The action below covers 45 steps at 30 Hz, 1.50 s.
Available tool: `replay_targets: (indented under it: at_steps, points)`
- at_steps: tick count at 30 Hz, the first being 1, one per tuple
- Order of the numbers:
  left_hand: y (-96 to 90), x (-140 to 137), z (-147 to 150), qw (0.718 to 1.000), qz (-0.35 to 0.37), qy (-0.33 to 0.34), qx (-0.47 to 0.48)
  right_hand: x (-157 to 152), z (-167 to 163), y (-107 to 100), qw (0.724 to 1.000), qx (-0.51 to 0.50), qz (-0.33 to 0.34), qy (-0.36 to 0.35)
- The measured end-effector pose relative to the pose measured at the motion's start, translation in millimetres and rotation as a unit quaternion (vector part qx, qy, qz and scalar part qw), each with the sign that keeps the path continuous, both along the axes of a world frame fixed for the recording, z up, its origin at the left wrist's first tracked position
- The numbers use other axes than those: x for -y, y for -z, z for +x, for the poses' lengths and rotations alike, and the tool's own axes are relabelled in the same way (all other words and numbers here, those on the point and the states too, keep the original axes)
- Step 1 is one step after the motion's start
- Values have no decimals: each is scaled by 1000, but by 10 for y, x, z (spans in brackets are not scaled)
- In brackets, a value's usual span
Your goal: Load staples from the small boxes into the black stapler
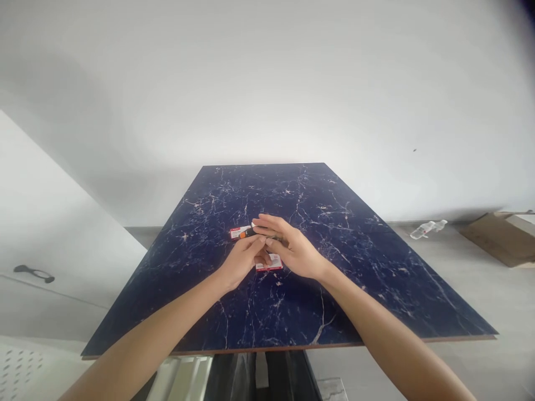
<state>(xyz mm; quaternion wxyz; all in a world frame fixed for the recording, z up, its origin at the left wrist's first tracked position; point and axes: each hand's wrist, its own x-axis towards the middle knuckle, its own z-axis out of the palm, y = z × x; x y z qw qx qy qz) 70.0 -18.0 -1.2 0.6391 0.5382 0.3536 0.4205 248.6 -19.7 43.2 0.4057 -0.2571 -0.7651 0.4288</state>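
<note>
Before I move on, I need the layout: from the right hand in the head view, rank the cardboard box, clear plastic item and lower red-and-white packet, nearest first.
From the right hand:
1. Lower red-and-white packet: on the table, just by the hands.
2. Clear plastic item: on the floor, right of the table.
3. Cardboard box: floor, farther right.

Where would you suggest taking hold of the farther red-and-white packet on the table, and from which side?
I would pinch the farther packet by its left end, coming in from the left. That end shows uncovered, while the orange-ended black item and the hands, left hand and right hand, seem to block access from the right.
</note>
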Motion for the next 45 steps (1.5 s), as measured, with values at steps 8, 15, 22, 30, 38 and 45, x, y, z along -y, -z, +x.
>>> replay_targets:
  at_steps: [8, 15, 22, 30, 38, 45]
  points:
    - [-99, -33, -161, 959, 203, -94, -176, -119, 110, -22, 987, 111, 35, 109]
    - [-118, -23, -257, 851, 370, -138, -345, -387, 413, 50, 971, 143, 41, 186]
    - [-166, -155, -423, 807, 389, -228, -381, -647, 662, 241, 940, 271, 30, 205]
    - [-193, -205, -441, 831, 327, -235, -383, -642, 583, 301, 926, 321, 58, 190]
    - [-180, -307, -553, 790, 360, -100, -486, -583, 680, 175, 903, 362, 36, 228]
    - [-76, -387, -588, 817, 322, -90, -470, -222, 232, 209, 879, 427, 74, 199]
